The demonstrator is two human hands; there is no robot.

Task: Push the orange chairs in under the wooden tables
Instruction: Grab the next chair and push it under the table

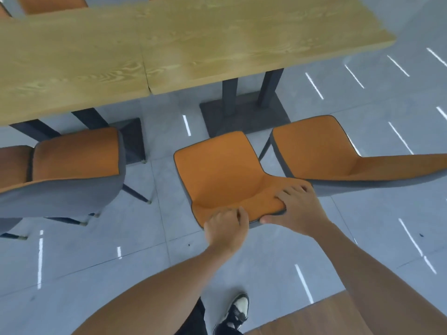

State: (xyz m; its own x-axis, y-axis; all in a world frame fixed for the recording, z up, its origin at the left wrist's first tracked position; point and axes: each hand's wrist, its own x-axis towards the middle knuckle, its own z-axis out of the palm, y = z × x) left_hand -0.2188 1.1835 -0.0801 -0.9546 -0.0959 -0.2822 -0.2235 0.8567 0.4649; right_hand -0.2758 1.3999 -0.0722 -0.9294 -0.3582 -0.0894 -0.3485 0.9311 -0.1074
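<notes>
An orange chair with a grey back (217, 170) stands in front of me, pulled out from the right wooden table (254, 42). My left hand (226, 228) grips the top edge of its backrest at the left. My right hand (294, 206) grips the same edge at the right, fingers over the orange front and thumb behind. A second orange chair (321, 151) stands to the right, out from the table and touching the first. Another orange chair (75, 153) at the left is partly tucked under the left wooden table (67, 66).
Dark table pedestals (244, 114) stand on the grey tiled floor beyond the chair. Another orange chair (12, 163) sits at the far left edge. A brown wooden surface (321, 317) lies at my lower right. My shoe (238, 310) is below.
</notes>
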